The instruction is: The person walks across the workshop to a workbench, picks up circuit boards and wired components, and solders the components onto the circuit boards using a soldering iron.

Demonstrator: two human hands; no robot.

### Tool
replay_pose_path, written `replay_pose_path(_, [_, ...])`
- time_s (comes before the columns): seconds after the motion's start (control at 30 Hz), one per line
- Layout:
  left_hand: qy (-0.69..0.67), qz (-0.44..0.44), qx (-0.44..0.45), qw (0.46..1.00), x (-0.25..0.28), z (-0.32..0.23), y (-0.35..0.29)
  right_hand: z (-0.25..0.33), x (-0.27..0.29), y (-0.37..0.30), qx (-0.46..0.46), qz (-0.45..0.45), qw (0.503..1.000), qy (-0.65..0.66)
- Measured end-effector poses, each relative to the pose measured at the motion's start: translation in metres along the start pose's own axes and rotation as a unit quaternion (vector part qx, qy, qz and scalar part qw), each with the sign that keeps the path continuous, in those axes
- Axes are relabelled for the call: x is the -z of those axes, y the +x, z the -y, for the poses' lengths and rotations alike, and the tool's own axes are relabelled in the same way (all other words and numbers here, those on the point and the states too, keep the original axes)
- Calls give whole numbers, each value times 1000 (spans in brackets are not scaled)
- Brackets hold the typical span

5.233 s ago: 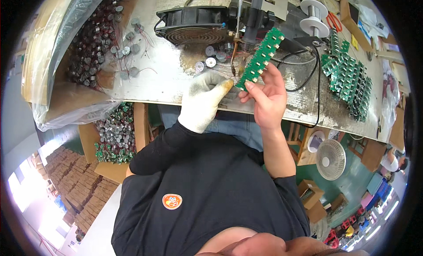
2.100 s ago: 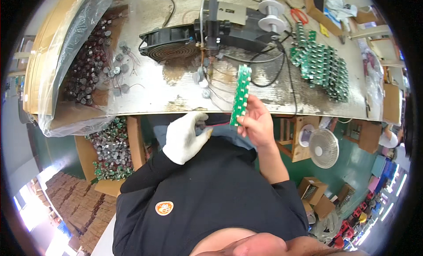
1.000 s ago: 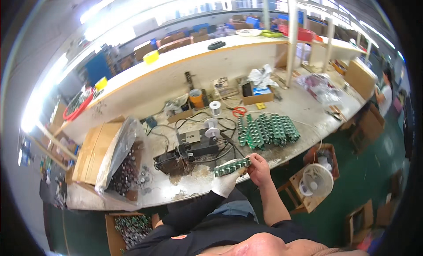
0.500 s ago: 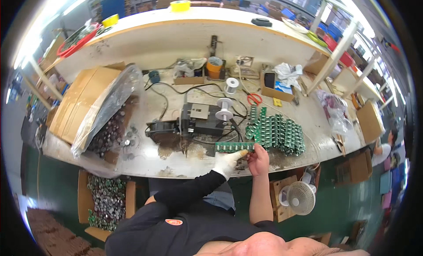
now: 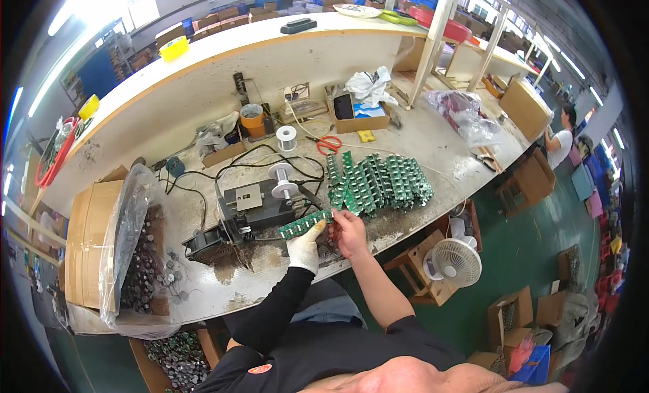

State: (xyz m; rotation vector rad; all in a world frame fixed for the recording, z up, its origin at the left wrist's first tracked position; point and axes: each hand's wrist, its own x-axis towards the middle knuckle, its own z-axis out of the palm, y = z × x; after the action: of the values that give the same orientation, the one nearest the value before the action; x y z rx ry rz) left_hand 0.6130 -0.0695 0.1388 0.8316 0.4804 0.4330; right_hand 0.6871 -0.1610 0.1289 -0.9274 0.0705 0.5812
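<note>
Spread beneath everything, a long white, stained, worn-topped workbench (image 5: 215, 283). At its left, a large brown cardboard box (image 5: 91, 244), wrapped partly in clear plastic. Right of that, a black boxy bench machine (image 5: 265, 214) with a pale metal plate on top. Farther right, a broad overlapping stack of green circuit-board strips (image 5: 389, 183), studded with small pale parts. Just short of the stack, a white-gloved left hand (image 5: 305, 248), clamped on a single long green circuit board (image 5: 297, 227), and a bare right hand (image 5: 351, 233), fingertips bunched at the board's right end; too small to tell whether pinching board or wire. Held crosswise above the bench, in front of the machine. Two seconds ago, upright in the right hand alone; now gripped by the left, probably freeing right fingertips for finer handling at that end.
</note>
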Motion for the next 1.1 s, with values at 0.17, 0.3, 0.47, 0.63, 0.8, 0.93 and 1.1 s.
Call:
replay_pose_path(0.17, [49, -13, -26, 998, -5, 1, 1, 4, 3, 2, 61, 36, 997, -44])
replay_pose_path(0.3, [13, -6, -17, 1000, -18, -9, -8, 8, 6, 0, 33, 6, 999, -7])
replay_pose_path(0.47, [47, 1, -34, 998, -3, 0, -3, 8, 2, -2, 8, -8, 999, -32])
replay_pose_path(0.63, [3, 33, -13, 999, -9, -5, -4, 9, 6, -1, -37, 8, 999, 36])
replay_pose_path(0.8, [-89, 26, 98, 991, 3, 7, 6, -2, 15, 6, -131, 18, 984, 120])
replay_pose_path(0.93, [-63, 24, 91, 994, -3, 17, 4, -7, 28, 13, -96, 1, 992, 76])
replay_pose_path(1.1, [33, -30, -15, 999, -20, 15, -4, -2, 12, -5, 3, 22, 1000, 20])
